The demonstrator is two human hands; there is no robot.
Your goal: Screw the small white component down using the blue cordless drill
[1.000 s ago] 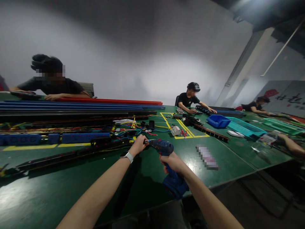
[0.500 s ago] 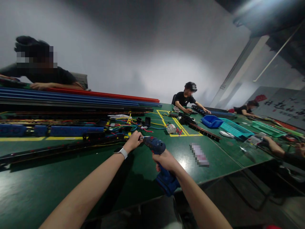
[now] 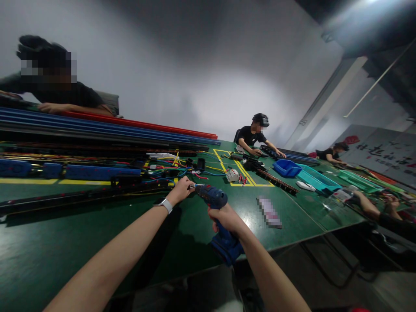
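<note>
Your right hand (image 3: 228, 217) clasps a blue drill (image 3: 211, 197), its tip at the curled fingers of your left hand (image 3: 182, 190); whether they pinch anything, you cannot tell. If that tip slipped, it could jab them.

Power drill (image 3: 211, 196) in right hand (image 3: 229, 217); front end points left, to left hand (image 3: 182, 190). Both over near side of table (image 3: 35, 247). Long strip (image 3: 81, 198) left of left hand. Behind strip: wires (image 3: 162, 172), then stacked rails (image 3: 97, 126), co-worker (image 3: 81, 96) behind those. Terminal block (image 3: 233, 175) right of wires, at tape outline (image 3: 250, 185). Flat object (image 3: 269, 212) right of drill. Farther back, right: bin (image 3: 286, 168), basket (image 3: 316, 177) beside it.
</note>
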